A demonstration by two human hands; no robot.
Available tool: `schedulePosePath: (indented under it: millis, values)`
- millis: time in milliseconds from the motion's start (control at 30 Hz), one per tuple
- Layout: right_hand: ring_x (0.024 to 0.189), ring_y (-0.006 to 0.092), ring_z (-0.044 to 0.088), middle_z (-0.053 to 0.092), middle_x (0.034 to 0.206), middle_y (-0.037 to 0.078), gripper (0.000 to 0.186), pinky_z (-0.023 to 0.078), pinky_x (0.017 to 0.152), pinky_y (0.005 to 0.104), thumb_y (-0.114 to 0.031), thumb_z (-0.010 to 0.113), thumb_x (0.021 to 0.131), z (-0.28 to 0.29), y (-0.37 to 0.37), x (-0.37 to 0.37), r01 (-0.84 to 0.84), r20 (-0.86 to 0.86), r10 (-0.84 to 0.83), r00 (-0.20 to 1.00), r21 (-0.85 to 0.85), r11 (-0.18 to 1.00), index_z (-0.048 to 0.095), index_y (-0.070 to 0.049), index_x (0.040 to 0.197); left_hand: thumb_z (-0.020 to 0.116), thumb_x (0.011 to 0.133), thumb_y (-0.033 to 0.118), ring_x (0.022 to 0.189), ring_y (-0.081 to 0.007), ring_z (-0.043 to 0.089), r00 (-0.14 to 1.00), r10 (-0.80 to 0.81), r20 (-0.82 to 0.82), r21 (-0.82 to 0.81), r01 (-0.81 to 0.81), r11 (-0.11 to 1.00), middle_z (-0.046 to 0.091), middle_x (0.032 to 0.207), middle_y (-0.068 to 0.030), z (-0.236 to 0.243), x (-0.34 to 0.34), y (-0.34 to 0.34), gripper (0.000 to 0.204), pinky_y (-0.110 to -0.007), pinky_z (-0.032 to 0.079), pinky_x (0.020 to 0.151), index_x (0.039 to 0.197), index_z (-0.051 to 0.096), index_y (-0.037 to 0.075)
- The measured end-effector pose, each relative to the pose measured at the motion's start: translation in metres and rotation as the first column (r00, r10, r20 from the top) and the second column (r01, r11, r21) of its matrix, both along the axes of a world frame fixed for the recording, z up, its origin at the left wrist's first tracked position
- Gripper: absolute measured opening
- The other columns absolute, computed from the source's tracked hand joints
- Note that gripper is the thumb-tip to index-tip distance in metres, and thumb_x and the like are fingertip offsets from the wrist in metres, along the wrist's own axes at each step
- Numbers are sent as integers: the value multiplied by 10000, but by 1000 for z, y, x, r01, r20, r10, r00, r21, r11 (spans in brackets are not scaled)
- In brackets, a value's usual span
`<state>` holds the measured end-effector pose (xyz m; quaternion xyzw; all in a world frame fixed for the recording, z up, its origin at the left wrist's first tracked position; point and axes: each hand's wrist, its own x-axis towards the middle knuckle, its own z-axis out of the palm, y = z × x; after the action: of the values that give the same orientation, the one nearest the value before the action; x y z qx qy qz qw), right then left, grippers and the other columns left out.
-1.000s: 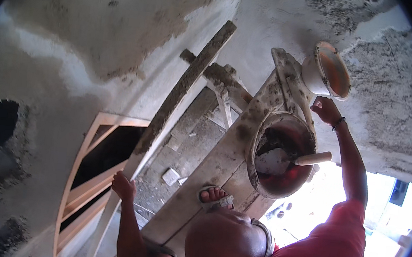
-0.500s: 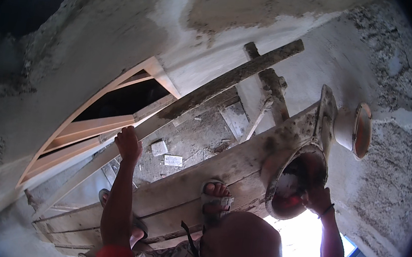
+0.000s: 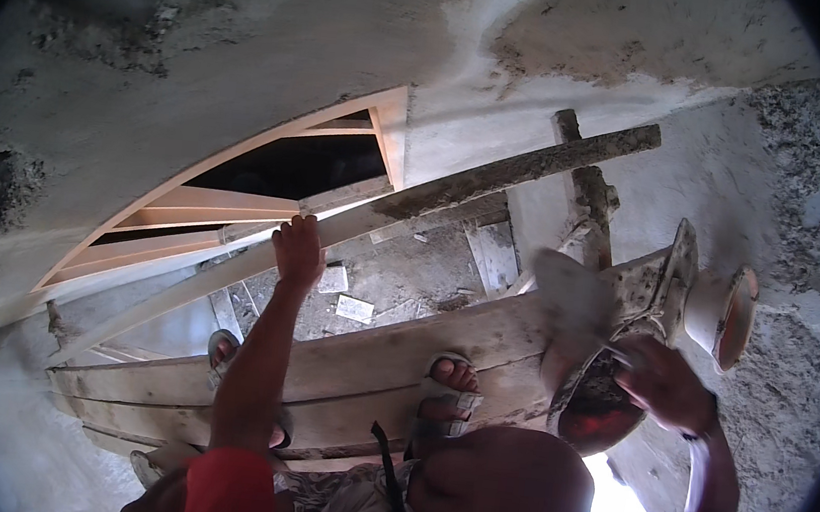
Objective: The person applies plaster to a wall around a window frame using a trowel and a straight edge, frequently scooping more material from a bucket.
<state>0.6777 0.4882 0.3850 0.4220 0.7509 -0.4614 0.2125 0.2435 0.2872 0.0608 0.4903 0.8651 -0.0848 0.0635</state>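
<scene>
My left hand (image 3: 299,249) is closed over the long wooden beam (image 3: 498,177) that runs diagonally across the view. In my right hand (image 3: 668,385) is a trowel (image 3: 573,298), its pale blade smeared by motion. The blade is raised over the planks, to the left of my hand. Below that hand stands a dirty bucket (image 3: 599,411) with dark and reddish insides; what it contains is hard to make out.
My sandalled feet stand on wooden scaffold planks (image 3: 349,360). Rubble and pale blocks (image 3: 354,308) lie on the floor far below. A wood-framed window (image 3: 285,165) sits in the plastered wall (image 3: 251,59). Another round container (image 3: 724,314) stands at the right.
My right hand has risen from the bucket, bringing the trowel out and leftward over the planks. My left hand stays on the beam. The view has shifted, so the scene sits further right and lower.
</scene>
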Motion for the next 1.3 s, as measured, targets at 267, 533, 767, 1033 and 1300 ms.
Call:
schedulePosePath:
  millis: [267, 533, 767, 1033, 1300]
  values:
    - [469, 175, 532, 496, 654, 68, 203, 429, 398, 308, -201, 549, 829, -204, -80, -191, 63, -142, -141, 980, -445, 893, 428, -39, 823, 754, 643, 211, 917, -279, 494, 1000, -15, -27, 78, 17, 997, 473, 985, -106, -2, 1, -3, 530, -434, 380, 785, 1046, 435, 81]
    - [426, 145, 495, 463, 634, 45, 205, 427, 355, 292, -203, 536, 835, -245, -79, -210, 476, -163, -607, 778, -478, 738, 407, -46, 865, 756, 631, 207, 888, -267, 485, 998, -32, -56, 128, 39, 991, 463, 945, -96, -1, 2, -5, 509, -430, 366, 794, 1013, 442, 88]
    - [447, 149, 507, 471, 648, 54, 185, 434, 357, 306, -201, 534, 824, -244, -40, -180, 648, -72, -748, 659, -451, 614, 416, -71, 882, 748, 643, 208, 913, -267, 480, 999, 5, -54, 88, 0, 996, 463, 981, -98, -4, 2, -3, 518, -428, 361, 813, 1044, 447, 81]
    - [438, 175, 503, 454, 651, 59, 209, 437, 356, 337, -217, 530, 822, -249, 18, -148, 763, -80, -830, 552, -353, 542, 406, -85, 925, 685, 665, 131, 881, -280, 465, 1000, -3, -7, 154, 4, 988, 461, 922, -98, 5, 5, -1, 368, -443, 338, 826, 946, 451, 89]
    - [442, 175, 511, 456, 660, 63, 220, 436, 349, 332, -227, 530, 823, -260, 64, -111, 789, -135, -826, 547, -249, 562, 391, -74, 898, 665, 668, 94, 869, -275, 466, 1000, 2, -18, 157, 1, 988, 463, 931, -105, 1, 6, 0, 348, -438, 336, 811, 941, 449, 87]
